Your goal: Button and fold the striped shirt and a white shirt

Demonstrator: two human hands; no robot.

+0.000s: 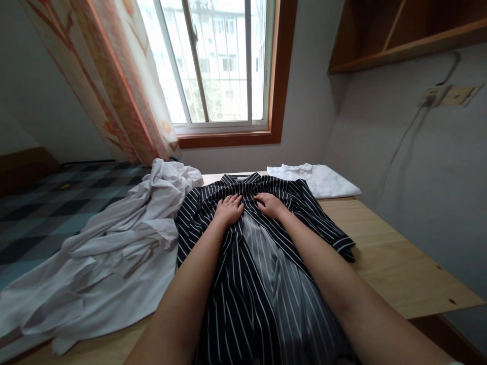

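Observation:
A black shirt with white stripes (236,274) lies front up on the wooden table, its collar at the far end. Its front edges are parted, and the greyish striped inside (266,253) shows between them. My left hand (229,209) rests flat on the left chest of the shirt, fingers stretched and slightly apart. On the other side of the front opening, my right hand (271,205) presses on the cloth with its fingers a little bent. No cloth is visibly gripped in either hand. Both forearms cover parts of the shirt.
A crumpled white garment (125,263) spreads over the left side of the table (384,253). A folded white shirt (317,178) lies at the back right. Beyond are a checked bed cover (30,218), a curtain (114,76), a window, and a wall shelf (411,48).

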